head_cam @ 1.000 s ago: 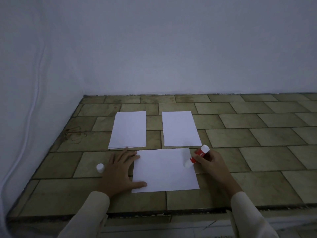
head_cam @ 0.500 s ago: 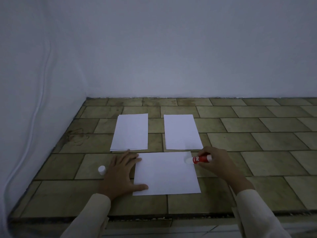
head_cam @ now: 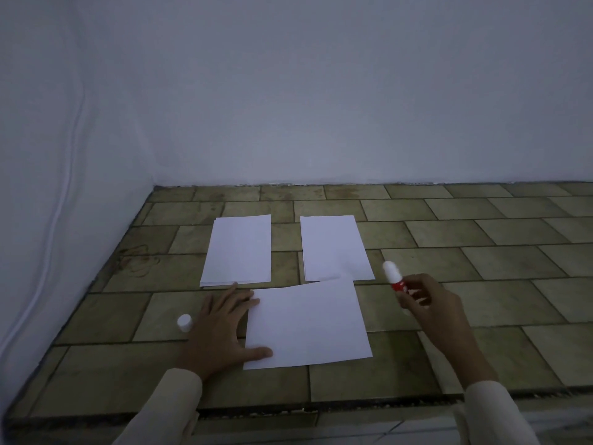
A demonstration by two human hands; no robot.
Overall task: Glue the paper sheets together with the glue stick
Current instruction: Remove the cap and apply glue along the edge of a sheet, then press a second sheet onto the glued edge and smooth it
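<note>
A white sheet (head_cam: 308, 322) lies crosswise on the tiled surface in front of me. My left hand (head_cam: 221, 332) lies flat at its left edge, thumb and fingertips on the paper. My right hand (head_cam: 433, 306) is lifted to the right of the sheet and holds a red glue stick (head_cam: 396, 279), white tip pointing up and left, clear of the paper. Two more white stacks lie beyond: a left stack (head_cam: 237, 250) and a right stack (head_cam: 335, 247), whose near edge the crosswise sheet overlaps. The white cap (head_cam: 185, 322) stands left of my left hand.
The tiled surface (head_cam: 481, 284) ends at a near ledge (head_cam: 288, 409). White walls close it off at the back and left, with a white cable (head_cam: 64, 187) running down the left wall.
My right hand has lifted the glue stick off the sheet's top right corner and moved it right, tip now raised. The left hand has stayed on the sheet's left edge.
</note>
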